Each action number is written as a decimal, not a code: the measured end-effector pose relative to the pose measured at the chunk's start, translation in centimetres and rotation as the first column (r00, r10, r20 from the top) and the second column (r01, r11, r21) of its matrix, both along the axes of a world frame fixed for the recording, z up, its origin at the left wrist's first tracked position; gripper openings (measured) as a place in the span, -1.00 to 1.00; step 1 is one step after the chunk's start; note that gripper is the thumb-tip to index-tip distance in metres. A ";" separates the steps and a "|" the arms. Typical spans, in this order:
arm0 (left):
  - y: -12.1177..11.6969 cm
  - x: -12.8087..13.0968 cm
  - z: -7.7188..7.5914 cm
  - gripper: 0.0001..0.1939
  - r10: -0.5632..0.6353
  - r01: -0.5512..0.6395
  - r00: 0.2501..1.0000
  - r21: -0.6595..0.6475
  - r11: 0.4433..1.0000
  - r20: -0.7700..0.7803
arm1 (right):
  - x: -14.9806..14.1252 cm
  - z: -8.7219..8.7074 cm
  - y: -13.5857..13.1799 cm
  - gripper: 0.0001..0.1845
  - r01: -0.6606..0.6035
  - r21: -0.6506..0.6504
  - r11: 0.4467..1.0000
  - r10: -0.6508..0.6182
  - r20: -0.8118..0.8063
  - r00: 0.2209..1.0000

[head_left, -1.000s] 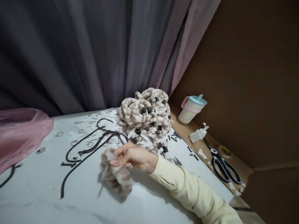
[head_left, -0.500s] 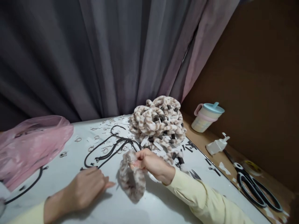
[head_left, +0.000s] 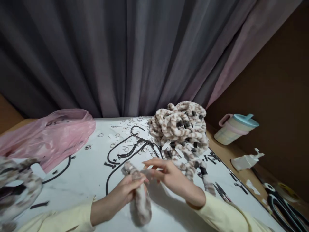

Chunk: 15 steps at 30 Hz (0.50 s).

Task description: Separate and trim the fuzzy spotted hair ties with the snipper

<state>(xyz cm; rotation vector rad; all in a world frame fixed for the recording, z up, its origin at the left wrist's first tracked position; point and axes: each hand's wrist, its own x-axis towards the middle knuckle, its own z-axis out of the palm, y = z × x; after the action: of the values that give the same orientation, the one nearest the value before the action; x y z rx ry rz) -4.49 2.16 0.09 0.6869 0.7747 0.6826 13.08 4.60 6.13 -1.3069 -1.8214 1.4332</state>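
Observation:
My left hand (head_left: 126, 190) is closed around a fluffy fabric loop (head_left: 143, 209), white with brown patches, held upright above the table. A small shiny bit shows near the loop's top, too blurred to name. My right hand (head_left: 170, 175) hovers just right of the loop, thumb and fingers apart, with nothing visible in it. Beyond the right hand rises a heap of similar fluffy loops (head_left: 178, 125) with black bands and white tags. Black cords (head_left: 136, 146) lie behind my hands, among several small metal rings and clasps (head_left: 113, 145).
At left are a pink plastic bag (head_left: 70, 129) and more fluffy material (head_left: 31, 193). On the right lie small scissors (head_left: 222, 192), black strips (head_left: 238, 183), a white bottle (head_left: 246, 161), a lidded cup (head_left: 233, 129) and large scissors (head_left: 277, 199). A grey curtain (head_left: 108, 58) hangs behind.
The fluffy loop has passed from my right hand to my left, which moved right to grip it. My right hand has let go and opened. The view has shifted left.

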 end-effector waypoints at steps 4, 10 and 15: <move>1.4 -0.6 -0.1 -0.82 -0.012 0.049 0.970 -0.146 0.988 0.241 | 3.3 -0.4 0.8 -0.57 -0.381 0.482 0.789 0.059 0.558 0.828; 3.6 -1.5 -0.8 -0.91 -0.016 0.143 0.930 -0.324 0.935 0.366 | 4.3 -2.7 0.0 -0.70 -0.733 0.442 0.517 0.061 0.836 0.546; 4.1 -1.6 -0.7 -0.54 -0.097 0.218 0.943 -0.369 0.903 0.319 | 4.1 -2.1 0.0 -0.71 -0.569 0.543 0.618 0.110 0.657 0.746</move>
<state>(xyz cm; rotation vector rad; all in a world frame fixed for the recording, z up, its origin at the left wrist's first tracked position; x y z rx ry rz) -6.08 6.26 -0.64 0.2591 0.5494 0.4413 17.14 4.61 4.08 -0.9959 -2.7813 0.2769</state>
